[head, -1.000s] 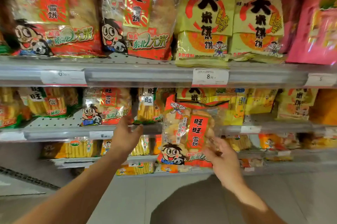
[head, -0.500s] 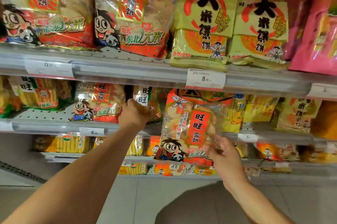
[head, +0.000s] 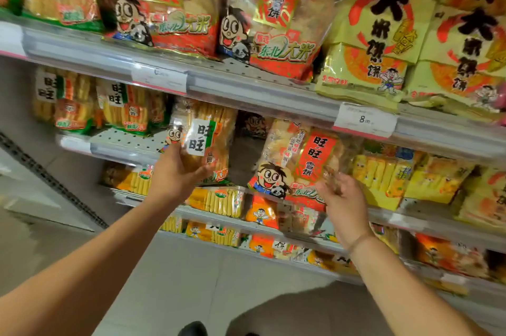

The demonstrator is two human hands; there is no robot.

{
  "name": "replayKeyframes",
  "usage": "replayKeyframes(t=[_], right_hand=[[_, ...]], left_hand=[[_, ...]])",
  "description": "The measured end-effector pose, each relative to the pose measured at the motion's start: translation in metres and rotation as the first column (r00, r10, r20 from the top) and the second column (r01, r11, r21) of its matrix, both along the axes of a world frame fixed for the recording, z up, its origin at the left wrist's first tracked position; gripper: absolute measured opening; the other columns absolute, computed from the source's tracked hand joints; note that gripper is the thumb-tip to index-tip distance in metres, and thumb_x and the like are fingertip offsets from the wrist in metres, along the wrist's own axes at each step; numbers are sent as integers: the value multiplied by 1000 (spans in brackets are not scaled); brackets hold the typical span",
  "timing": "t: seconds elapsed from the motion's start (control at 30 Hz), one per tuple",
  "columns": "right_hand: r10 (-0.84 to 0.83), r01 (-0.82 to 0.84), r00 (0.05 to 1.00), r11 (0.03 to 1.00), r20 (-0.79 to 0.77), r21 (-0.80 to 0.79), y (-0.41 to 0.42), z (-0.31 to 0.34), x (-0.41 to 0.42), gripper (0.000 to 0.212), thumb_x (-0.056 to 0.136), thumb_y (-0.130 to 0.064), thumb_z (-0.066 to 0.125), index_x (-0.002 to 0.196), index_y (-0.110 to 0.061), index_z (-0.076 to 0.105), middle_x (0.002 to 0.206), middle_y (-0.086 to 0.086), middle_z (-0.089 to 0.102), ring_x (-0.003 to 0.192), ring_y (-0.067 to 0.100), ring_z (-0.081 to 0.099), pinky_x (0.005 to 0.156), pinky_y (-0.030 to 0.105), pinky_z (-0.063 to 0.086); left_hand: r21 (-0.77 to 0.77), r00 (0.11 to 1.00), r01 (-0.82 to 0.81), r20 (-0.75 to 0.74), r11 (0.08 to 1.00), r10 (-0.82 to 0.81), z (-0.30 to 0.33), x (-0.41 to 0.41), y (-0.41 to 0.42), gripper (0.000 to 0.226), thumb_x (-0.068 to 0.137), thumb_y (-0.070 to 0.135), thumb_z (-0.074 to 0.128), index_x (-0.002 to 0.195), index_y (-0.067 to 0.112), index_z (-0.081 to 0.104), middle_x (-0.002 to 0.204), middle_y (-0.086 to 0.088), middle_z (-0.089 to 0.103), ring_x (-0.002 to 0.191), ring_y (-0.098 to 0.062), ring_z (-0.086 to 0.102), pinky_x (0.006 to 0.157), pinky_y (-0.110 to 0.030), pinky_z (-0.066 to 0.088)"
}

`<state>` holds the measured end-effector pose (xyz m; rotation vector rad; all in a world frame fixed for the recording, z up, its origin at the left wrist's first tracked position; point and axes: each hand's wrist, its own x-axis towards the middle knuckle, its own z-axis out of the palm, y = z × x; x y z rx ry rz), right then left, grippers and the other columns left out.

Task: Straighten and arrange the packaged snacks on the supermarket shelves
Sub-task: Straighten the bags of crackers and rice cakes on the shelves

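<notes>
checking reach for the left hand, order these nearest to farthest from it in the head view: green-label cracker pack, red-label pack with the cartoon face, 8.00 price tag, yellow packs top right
1. green-label cracker pack: in the left hand itself, middle shelf.
2. red-label pack: to its right, at the right hand.
3. 8.00 price tag: up and right, on the shelf rail.
4. yellow packs: top shelf, far right.

A green-labelled cracker pack [head: 206, 144] is held upright before the middle shelf [head: 126, 148]; a red-labelled pack [head: 298, 163] stands tilted, apparently gripped.
</notes>
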<state>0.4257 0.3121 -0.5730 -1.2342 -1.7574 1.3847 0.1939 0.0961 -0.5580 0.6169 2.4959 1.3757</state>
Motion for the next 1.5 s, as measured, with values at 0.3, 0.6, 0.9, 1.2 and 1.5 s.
replayKeyframes(t=[0.3, 0.6, 0.9, 1.2, 1.5], right_hand=[[-20, -3, 988, 989, 155, 145, 2, 8, -93, 49, 88, -28, 69, 130, -17, 48, 104, -5, 57, 94, 16, 55, 79, 29, 38], [-108, 88, 964, 992, 241, 94, 12, -5, -126, 41, 89, -21, 68, 126, -15, 54, 94, -8, 58, 79, 10, 53, 66, 17, 41], [-141, 150, 921, 989, 363, 5, 23, 3, -143, 31, 91, -22, 62, 119, -10, 59, 99, 8, 59, 73, 21, 50, 68, 24, 38], [-76, 34, 902, 994, 424, 106, -25, 25, -125, 66, 92, -12, 55, 149, -8, 24, 146, 12, 42, 103, 28, 58, 70, 17, 45], [586, -575, 809, 775, -42, -261, -140, 8, -109, 69, 71, -60, 70, 132, -42, 42, 114, -26, 49, 105, -1, 48, 86, 29, 48]], left_hand=[[10, 981, -167, -95, 986, 167, 0, -27, -70, 46, 66, 36, 87, 77, 31, 42, 74, 11, 54, 64, -2, 50, 50, -23, 32], [46, 981, -183, -61, 982, 186, -13, -32, -91, 44, 66, 31, 88, 81, 37, 47, 81, 23, 56, 71, 11, 56, 55, -16, 35], [32, 985, -167, -35, 985, 169, -20, -27, -90, 50, 68, 34, 86, 99, 33, 47, 88, 21, 58, 78, 3, 56, 58, -17, 39], [13, 984, -178, -22, 984, 179, -20, -10, -84, 52, 70, 38, 85, 105, 31, 47, 97, 20, 59, 86, 2, 57, 62, -19, 43], [-44, 992, -103, -85, 994, 99, -18, 39, -61, 49, 66, 53, 82, 97, 31, 50, 85, 16, 61, 78, 5, 57, 54, -16, 42]])
